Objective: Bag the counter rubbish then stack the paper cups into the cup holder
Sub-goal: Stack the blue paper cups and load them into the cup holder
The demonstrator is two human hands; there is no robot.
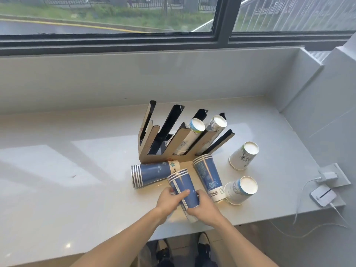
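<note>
A brown cardboard cup holder (152,147) with several slanted slots stands mid-counter. Two of its right-hand slots hold stacks of white cups (194,132). In front of it, a stack of blue paper cups (183,186) is gripped from both sides by my left hand (169,199) and my right hand (205,208), rims pointing away from me. Another blue stack (152,175) lies on its side to the left, and a third blue stack (209,176) lies to the right. Two white stacks stand upside down at the right, one farther back (243,157) and one nearer (240,190).
The pale counter (67,170) ends against a wall and window sill behind. At the right edge a white charger sits in a wall socket (333,175), with a small white device (322,197) and trailing cables beside it. Dark shoes show on the floor below the counter's front edge.
</note>
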